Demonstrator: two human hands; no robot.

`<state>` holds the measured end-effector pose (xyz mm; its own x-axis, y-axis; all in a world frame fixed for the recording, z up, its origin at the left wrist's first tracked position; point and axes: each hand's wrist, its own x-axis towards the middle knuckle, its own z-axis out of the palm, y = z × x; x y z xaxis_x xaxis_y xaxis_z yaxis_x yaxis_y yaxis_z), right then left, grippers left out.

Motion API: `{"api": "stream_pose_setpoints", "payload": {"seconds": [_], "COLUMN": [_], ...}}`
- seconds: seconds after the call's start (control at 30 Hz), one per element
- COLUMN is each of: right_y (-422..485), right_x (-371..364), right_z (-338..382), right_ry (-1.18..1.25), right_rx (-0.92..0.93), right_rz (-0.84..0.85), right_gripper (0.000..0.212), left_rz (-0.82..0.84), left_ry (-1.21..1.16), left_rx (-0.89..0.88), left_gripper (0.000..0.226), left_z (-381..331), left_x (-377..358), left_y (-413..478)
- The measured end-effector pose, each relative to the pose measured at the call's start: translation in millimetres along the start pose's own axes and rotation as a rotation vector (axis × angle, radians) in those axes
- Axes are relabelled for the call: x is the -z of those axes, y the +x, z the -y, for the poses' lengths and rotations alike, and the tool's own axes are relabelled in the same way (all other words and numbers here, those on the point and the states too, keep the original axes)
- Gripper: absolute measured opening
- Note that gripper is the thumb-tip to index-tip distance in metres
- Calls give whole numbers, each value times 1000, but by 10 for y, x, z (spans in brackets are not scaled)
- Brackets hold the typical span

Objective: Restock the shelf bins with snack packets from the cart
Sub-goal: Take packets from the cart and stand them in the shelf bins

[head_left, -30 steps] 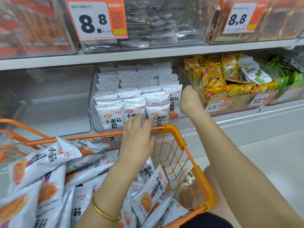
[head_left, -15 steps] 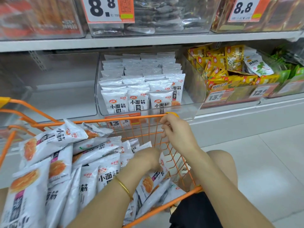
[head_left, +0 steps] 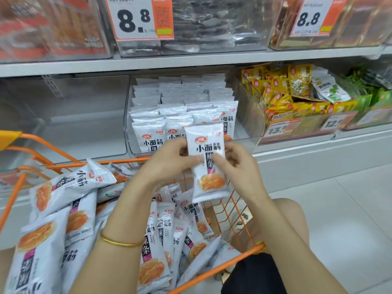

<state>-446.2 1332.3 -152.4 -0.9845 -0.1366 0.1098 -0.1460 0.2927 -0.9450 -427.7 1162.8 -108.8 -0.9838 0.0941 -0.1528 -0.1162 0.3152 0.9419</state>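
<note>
Snack packet [head_left: 206,162]: one, upright, pinched by fingers [head_left: 186,160] of left hand [head_left: 167,166] and right hand [head_left: 239,168], above the cart [head_left: 118,161] far rim. Step: transfer. Next, probably: slot into the middle bin [head_left: 246,142], front row.

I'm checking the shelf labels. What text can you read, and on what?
"8.8": left price card.
"8.8": right price card.
"小面筋": held packet.
"新品上市": yellow label.
"13.", cut off: left lower tag.
"12.", cut off: right lower tag.
Small print everywhere: too blurred.
</note>
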Motion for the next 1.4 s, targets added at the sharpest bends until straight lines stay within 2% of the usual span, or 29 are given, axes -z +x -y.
{"api": "stream_pose_setpoints", "payload": {"seconds": [0.1, 0.17, 0.23, 0.3, 0.4, 0.57, 0.8, 1.0, 1.13, 1.3, 1.4], "right_y": [3, 88, 244, 463, 806, 1201, 1447, 1494, 1450, 1172, 826], "right_x": [1, 89, 248, 410, 496, 331, 239, 219, 248, 318, 363], "right_z": [74, 159, 276, 373, 399, 170, -55, -74, -37, 141, 266], "right_ry": [-29, 22, 22, -133, -405, -716, -754, -807, -843, -850, -864], "right_rx": [11, 13, 45, 89, 20, -110, -310, -360, -325, -212, -9], "right_rz": [58, -52, -220, -338, -341, -145, -28, 18, 2, -130, -215], "right_gripper": [24, 21, 23, 31, 37, 31, 26, 33, 28, 31, 26], "left_rz": [-140, -272, -385, -381, -316, -288, -262, -251, -261, -317, -348], "left_ry": [-22, 60, 318, 560, 705, 733, 758, 747, 708, 694, 689], "left_rx": [-121, -194, -283, -338, -310, -302, -287, -275, -271, -305, -319], "left_gripper": [20, 24, 36, 42, 41, 42, 44, 43, 41, 34, 28], "left_z": [-21, -7, 33, 106, 218, 302, 327, 327, 310, 279, 246], "left_x": [-141, -217, -258, -287, -329, -376, -389, -377, -365, -358, -354], "left_y": [74, 116, 139, 163, 186, 192, 198, 195, 192, 181, 167]}}
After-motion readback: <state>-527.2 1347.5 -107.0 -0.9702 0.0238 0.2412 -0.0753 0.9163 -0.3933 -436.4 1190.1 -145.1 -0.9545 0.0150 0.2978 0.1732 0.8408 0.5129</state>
